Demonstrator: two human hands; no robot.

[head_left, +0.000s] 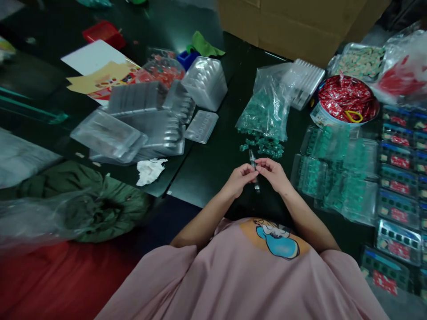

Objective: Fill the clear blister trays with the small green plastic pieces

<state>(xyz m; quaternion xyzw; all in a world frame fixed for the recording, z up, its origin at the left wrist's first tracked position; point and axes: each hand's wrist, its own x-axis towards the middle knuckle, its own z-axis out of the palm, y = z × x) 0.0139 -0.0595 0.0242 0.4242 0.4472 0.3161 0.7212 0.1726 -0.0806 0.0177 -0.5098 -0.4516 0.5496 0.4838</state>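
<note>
Over the dark tabletop [203,171], the left hand [240,178] and right hand [272,172] pinch a slim clear plastic piece [252,155] between them, seemingly to steady it. Loose green pieces [271,148] lie just beyond, by their bag [268,100], probably for easy reach; green-filled clear trays [360,195] hem in the right elbow's side

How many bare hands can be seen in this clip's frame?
2. The left hand and the right hand meet at a narrow clear plastic piece, just below the loose green pieces. No other hand shows.
</note>
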